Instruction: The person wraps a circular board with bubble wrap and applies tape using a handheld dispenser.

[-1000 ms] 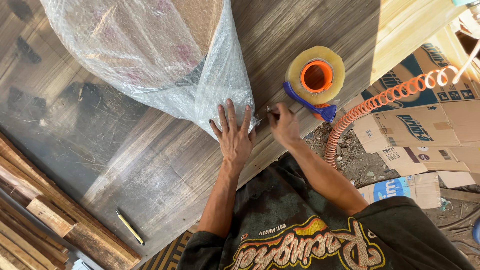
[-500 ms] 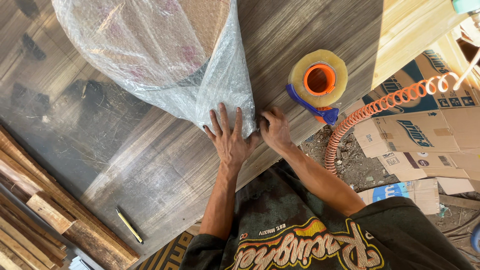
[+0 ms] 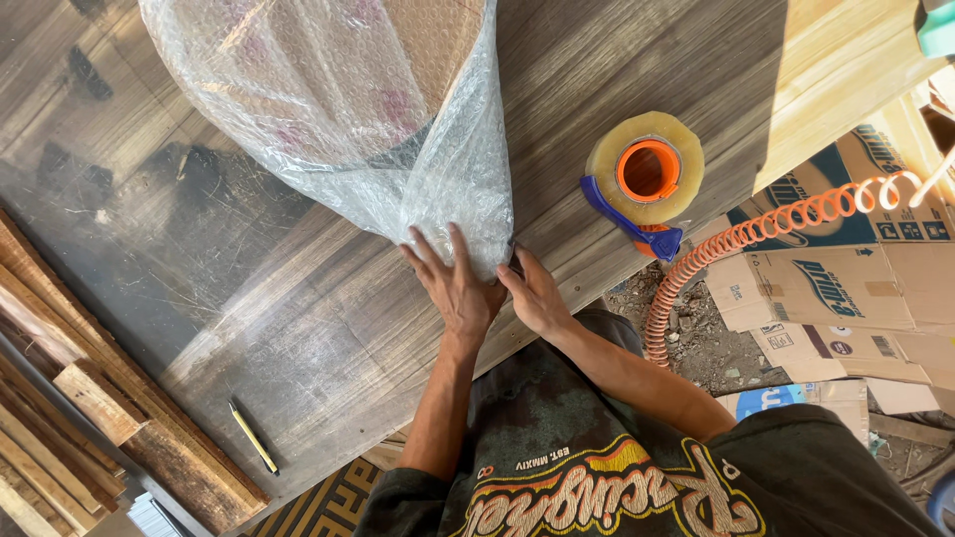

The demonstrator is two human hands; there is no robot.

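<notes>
Since half a second earlier, both hands had drawn closer together at the near corner of the bubble-wrapped bundle (image 3: 348,109), and the right hand had slid in against the wrap's edge.

The left hand (image 3: 460,288) lay flat with fingers spread, pressing the bundle's near tip onto the wooden tabletop (image 3: 298,328); it gripped nothing. The right hand (image 3: 537,298) sat just beside it, fingers extended and touching the same corner of the wrap; whether it pinched the film could not be told.

The bundle lay on the tabletop, its long axis running from the hands away toward the far edge of view, its narrowed end pointing at the person. Clear bubble film covered it, with brown material and faint pink patches showing through.

Right of the bundle stood a roll of clear packing tape (image 3: 645,167) with an orange core on a blue-handled dispenser, at the table's edge. Beyond that, off the table, an orange coiled hose (image 3: 756,231) hung over flattened brown cardboard boxes (image 3: 846,288) bearing blue printing. Left of the bundle and nearer the person, a yellow pencil (image 3: 254,438) lay on the tabletop; wooden slats (image 3: 70,398) were stacked further left.
</notes>
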